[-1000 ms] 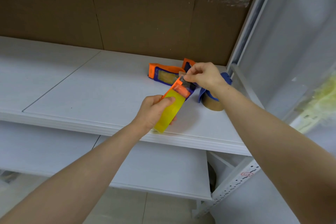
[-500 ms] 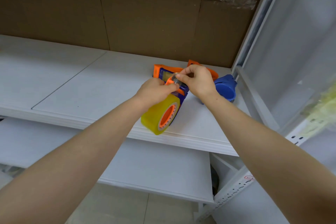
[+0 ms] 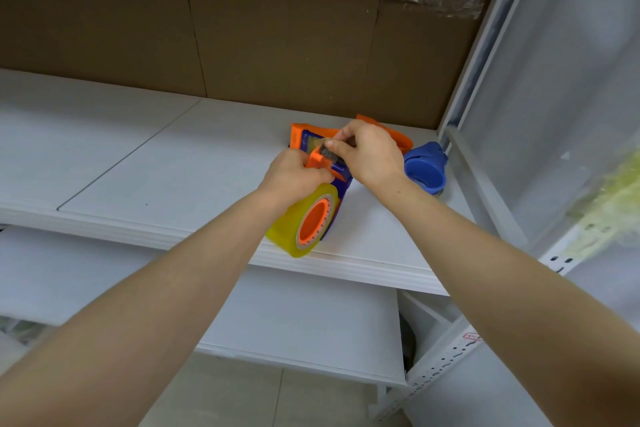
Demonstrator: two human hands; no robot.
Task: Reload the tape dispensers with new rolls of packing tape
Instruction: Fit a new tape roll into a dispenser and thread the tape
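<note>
An orange and blue tape dispenser (image 3: pixel 341 180) carries a yellowish roll of packing tape (image 3: pixel 292 227) on its orange hub. It sits over the front edge of the white shelf (image 3: pixel 173 180). My left hand (image 3: pixel 294 177) grips the dispenser's top, just above the roll. Fingers of my right hand (image 3: pixel 367 152) pinch the cutter end of the dispenser, where the tape end lies. A second orange and blue dispenser (image 3: pixel 301 139) lies behind my hands, partly hidden. To the right sits a blue dispenser (image 3: pixel 426 168).
Brown cardboard (image 3: pixel 277 38) lines the back of the shelf. A white metal upright (image 3: pixel 485 45) and a side panel close off the right. A lower white shelf (image 3: pixel 294 319) runs beneath. Open shelf surface stretches to the left.
My hands and the loaded dispenser have moved away from me onto the shelf. The roll has turned so its orange hub faces me. My right hand stays pinched at the cutter end.
</note>
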